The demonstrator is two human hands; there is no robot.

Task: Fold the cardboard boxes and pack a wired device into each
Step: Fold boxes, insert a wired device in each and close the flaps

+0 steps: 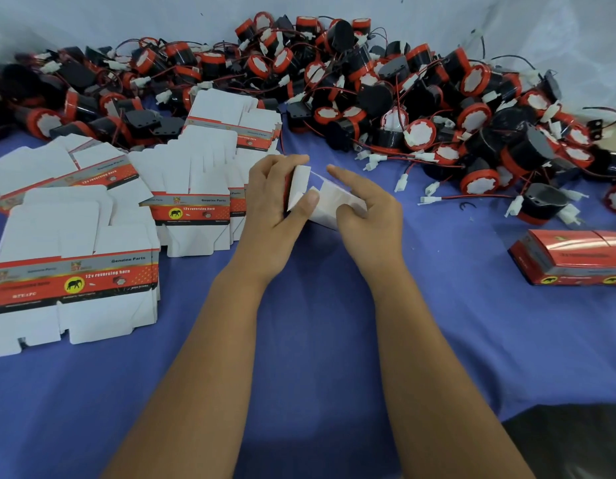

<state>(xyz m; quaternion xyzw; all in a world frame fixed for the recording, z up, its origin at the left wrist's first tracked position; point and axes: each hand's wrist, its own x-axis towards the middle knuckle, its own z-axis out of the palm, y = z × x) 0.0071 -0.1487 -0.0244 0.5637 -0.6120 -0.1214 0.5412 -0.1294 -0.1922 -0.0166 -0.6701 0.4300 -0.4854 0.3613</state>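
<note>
Box [322,198], white flaps out, between both hands.

packing bench: piled horns [420,108], flat cartons [75,271]

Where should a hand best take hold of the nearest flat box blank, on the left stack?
Probably by the white bottom flaps of the nearest flat box blank, coming in low from the near side. It lies flat on top of its stack, and those flaps overhang toward the person above the blue cloth, leaving an edge for fingers to slip under.
</note>
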